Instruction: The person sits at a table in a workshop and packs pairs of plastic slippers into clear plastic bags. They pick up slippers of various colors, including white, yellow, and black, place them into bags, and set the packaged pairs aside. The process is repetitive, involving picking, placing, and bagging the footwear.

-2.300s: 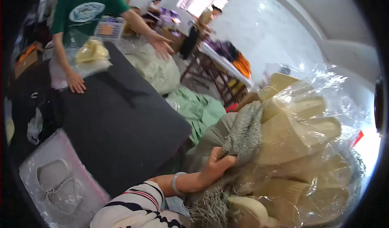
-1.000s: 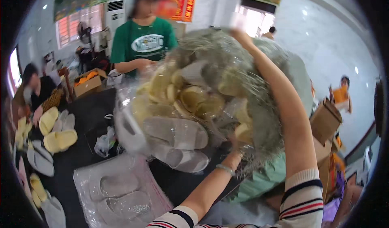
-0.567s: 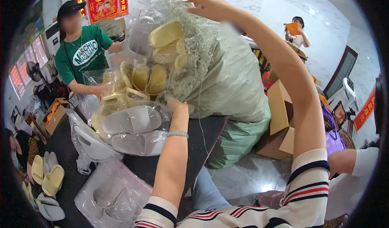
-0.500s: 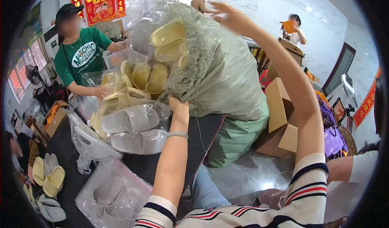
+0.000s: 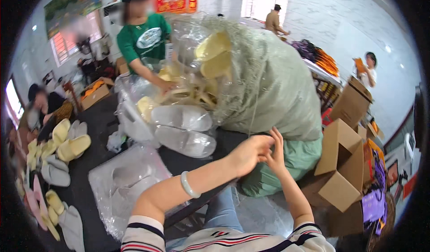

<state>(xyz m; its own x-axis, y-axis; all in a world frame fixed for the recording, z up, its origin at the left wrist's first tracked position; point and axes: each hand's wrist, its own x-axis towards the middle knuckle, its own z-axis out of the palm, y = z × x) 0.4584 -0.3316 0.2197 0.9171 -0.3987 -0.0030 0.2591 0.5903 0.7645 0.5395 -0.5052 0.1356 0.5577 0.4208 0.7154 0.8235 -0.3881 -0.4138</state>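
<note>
Sack (image 5: 273, 86) of slippers lies on the worktop (image 5: 89, 180); just below it my left hand (image 5: 248, 153) and right hand (image 5: 275, 155) touch, fingers pinched, perhaps on its string.

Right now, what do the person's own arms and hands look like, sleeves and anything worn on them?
Both forearms are bare. The left hand has a pale, smooth bangle on its wrist. The right hand wears nothing that shows: no gloves, and no rings visible on the fingers. Short sleeves cover the upper arms, white with dark navy and red stripes.
</note>
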